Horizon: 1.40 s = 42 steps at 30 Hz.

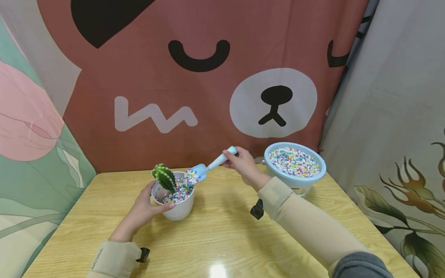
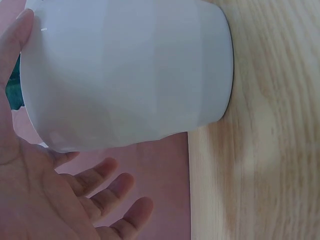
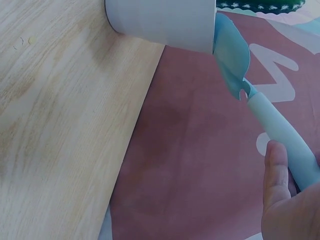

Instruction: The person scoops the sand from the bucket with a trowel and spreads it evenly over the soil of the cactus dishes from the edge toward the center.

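A white flowerpot (image 1: pixel 179 210) stands on the table with a green cactus (image 1: pixel 164 178) leaning to the left in it. Colourful beads (image 1: pixel 181 192) cover part of the pot's inside. My left hand (image 1: pixel 143 208) holds the pot at its left side, the thumb over the near rim; in the left wrist view its other fingers (image 2: pixel 120 190) spread beside the wall. My right hand (image 1: pixel 246 164) grips the handle of a light blue toy shovel (image 1: pixel 222 158). The shovel's blade, with beads on it, is tipped down at the pot's right rim.
A light blue bucket (image 1: pixel 293 179) full of the same beads stands at the back right, beside my right forearm. The wooden table (image 1: pixel 215 231) ends at a curtain (image 1: pixel 208 146) with a cartoon bear face. A patterned cloth (image 1: pixel 393 154) hangs at the right.
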Motion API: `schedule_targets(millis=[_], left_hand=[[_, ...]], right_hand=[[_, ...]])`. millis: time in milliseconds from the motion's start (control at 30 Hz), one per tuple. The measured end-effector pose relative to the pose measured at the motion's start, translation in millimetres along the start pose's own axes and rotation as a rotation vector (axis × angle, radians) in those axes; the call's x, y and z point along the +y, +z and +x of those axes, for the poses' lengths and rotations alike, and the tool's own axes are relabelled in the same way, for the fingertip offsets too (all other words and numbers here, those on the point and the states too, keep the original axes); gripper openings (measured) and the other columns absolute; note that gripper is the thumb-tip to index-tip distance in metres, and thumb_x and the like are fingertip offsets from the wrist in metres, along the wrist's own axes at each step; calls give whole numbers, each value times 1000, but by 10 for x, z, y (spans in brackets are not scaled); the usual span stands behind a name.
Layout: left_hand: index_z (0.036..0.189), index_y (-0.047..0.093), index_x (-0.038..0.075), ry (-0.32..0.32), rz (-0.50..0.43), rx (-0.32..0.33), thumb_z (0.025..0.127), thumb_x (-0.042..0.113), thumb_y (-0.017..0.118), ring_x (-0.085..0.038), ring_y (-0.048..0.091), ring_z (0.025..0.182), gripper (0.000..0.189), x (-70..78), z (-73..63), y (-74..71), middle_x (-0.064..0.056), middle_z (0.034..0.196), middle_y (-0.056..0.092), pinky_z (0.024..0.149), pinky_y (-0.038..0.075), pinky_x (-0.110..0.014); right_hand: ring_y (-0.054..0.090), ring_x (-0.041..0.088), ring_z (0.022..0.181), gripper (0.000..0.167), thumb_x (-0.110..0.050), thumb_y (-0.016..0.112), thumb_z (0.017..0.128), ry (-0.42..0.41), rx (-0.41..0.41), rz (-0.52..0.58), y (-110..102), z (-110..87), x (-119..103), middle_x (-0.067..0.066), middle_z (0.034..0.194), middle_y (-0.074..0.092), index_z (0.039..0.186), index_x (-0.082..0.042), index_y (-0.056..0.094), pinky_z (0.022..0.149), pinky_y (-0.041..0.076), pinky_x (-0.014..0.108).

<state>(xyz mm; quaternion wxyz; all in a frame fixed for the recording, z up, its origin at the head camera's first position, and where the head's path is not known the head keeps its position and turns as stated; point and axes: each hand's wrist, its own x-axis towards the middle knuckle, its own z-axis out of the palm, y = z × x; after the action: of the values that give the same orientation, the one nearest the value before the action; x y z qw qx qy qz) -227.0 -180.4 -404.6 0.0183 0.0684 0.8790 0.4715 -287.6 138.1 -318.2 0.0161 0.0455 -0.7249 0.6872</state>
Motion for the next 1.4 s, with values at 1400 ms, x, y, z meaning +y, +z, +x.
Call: schedule_targets(millis=[1400], left_hand=[[158,20,-8,-65,173,251,78,54,86,-55,30,141,121,155,-72,313,-37,154,32,106,28,-77]], right_hand=[[68,21,92,20,-15,60,106,-1,-21,-6,-8,-25,78,18,106,65,112,4,59,93,58,38]])
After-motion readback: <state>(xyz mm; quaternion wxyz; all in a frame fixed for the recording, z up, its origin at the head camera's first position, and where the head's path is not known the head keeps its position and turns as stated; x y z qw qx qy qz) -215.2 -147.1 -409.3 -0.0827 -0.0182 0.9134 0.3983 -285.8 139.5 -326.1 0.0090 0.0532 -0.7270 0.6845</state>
